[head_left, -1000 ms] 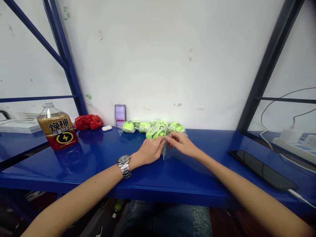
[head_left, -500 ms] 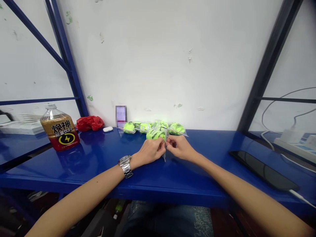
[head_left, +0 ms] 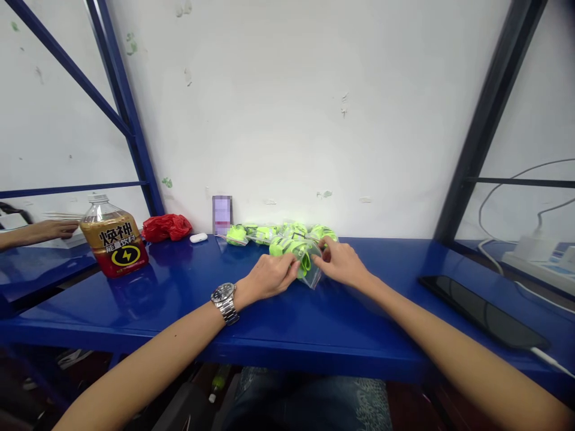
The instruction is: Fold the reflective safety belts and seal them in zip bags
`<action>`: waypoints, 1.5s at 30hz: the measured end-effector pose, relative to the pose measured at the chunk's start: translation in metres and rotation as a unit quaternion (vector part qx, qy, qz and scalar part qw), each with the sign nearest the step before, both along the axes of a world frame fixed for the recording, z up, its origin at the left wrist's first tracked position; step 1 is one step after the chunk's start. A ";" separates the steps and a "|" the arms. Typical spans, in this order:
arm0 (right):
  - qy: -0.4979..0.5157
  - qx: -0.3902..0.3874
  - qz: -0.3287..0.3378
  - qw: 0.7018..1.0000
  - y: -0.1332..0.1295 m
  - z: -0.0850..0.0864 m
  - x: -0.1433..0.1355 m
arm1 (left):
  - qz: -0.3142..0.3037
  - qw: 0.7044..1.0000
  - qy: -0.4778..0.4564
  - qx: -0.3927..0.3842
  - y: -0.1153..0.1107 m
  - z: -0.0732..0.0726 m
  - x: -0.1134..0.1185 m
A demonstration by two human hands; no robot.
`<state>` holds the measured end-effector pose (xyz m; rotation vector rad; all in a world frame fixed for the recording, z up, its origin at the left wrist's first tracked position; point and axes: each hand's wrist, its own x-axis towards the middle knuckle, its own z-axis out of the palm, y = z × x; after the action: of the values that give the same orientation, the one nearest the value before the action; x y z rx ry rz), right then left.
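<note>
In the head view, the clear bag (head_left: 309, 268) with a yellow-green roll inside lies on the blue table (head_left: 179, 299), in front of the other bagged rolls (head_left: 265, 233). The left hand (head_left: 269, 275) pinches the bag's left side between thumb and fingers; the right hand (head_left: 339, 261) has curled fingers at its right side, their grip unclear. Left of the bag, well apart, stands the bottle (head_left: 114, 239).

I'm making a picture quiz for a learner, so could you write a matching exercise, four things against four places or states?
1. Wristwatch
2. Black phone
3. Red plastic bundle
4. Clear bag

A. Between left hand and right hand
B. Beside the drink bottle
C. On the left wrist
D. Attached to a white cable

Pairs: 1-C, 2-D, 3-B, 4-A
</note>
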<state>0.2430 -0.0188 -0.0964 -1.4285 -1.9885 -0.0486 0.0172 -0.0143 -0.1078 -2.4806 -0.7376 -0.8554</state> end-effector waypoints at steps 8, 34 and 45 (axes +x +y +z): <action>0.340 -0.126 0.195 0.911 0.013 -0.017 -0.012 | 0.114 0.973 -0.181 -0.088 0.024 0.002 -0.015; 0.450 -0.284 0.220 0.817 -0.002 -0.013 -0.019 | 0.156 0.921 -0.299 -0.194 0.044 -0.004 -0.022; 0.522 -0.187 0.130 0.822 0.029 -0.026 0.000 | 0.153 0.943 -0.237 -0.179 0.050 -0.006 -0.013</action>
<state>0.2429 0.0104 -0.1226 -0.9943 -1.2294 1.0725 0.0042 0.0354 -0.1137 -2.3687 -1.5189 -1.3080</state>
